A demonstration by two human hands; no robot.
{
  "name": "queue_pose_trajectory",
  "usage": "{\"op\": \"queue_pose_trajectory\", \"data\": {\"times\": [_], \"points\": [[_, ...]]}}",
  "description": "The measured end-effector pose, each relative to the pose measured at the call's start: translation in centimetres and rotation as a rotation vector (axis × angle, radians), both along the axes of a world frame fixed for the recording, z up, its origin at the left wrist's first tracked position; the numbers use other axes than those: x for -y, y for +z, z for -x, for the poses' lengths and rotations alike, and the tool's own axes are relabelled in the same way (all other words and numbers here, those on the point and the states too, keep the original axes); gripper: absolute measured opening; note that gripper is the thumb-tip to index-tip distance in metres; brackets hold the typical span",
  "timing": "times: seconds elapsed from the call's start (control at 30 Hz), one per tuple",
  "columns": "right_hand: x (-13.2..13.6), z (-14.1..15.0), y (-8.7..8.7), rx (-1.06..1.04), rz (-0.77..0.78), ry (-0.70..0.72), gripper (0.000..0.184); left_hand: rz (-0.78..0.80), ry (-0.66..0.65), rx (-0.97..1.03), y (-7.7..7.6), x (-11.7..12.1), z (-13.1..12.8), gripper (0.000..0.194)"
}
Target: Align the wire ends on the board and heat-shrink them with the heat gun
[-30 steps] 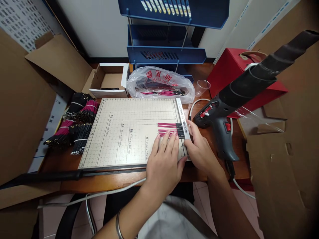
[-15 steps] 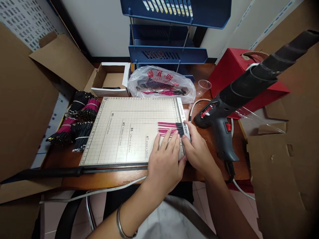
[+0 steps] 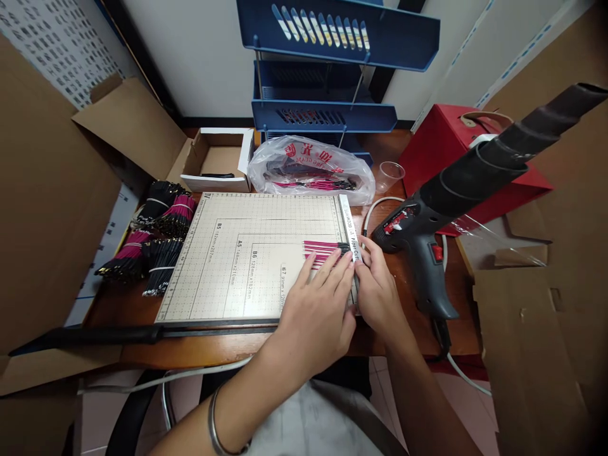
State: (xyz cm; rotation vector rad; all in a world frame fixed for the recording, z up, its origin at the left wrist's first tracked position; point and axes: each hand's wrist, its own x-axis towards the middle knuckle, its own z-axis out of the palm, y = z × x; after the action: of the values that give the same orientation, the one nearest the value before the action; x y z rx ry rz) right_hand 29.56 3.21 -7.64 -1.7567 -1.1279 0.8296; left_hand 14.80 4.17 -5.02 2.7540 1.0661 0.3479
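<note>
"Wires (image 3: 325, 244) lie on the cutter (image 3: 266, 272), black ends at its strip (image 3: 349, 221). Risk?"

"Skewing, if the left hand (image 3: 319, 310), flat and slightly spread over them, slides. Right hand (image 3: 377, 288) is curled at the strip; pinch unclear."

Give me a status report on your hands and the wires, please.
Left hand: over the wires, hiding some. Right hand: at the paper cutter, along its labelled strip. Wires: side by side, black ends at strip.
</note>
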Motion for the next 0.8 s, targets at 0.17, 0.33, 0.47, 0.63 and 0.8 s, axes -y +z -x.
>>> {"op": "queue_pose_trajectory", "data": {"times": [0.17, 0.33, 0.47, 0.63, 0.8], "points": [[-0.1, -0.2, -1.0, 0.001, -0.062, 0.020, 0.053, 0.051, 0.088, -0.087, 0.9, -3.0, -0.7, 0.059], [-0.2, -0.4, -1.5, -0.030, -0.086, 0.029, 0.052, 0.083, 0.001, -0.158, 0.1, -3.8, -1.4, 0.062], [-0.4, -0.4, -1.7, -0.078, -0.107, 0.040, 0.050, 0.073, -0.004, -0.151, -0.6, -3.0, -2.0, 0.063], [-0.4, -0.4, -1.6, -0.083, -0.103, 0.033, 0.049, 0.029, 0.026, -0.103, -0.4, -3.0, -2.0, 0.062], [-0.4, -0.3, -1.4, -0.041, -0.083, 0.020, 0.051, 0.046, 0.121, -0.100, 0.0, -4.0, -1.5, 0.060]]}}
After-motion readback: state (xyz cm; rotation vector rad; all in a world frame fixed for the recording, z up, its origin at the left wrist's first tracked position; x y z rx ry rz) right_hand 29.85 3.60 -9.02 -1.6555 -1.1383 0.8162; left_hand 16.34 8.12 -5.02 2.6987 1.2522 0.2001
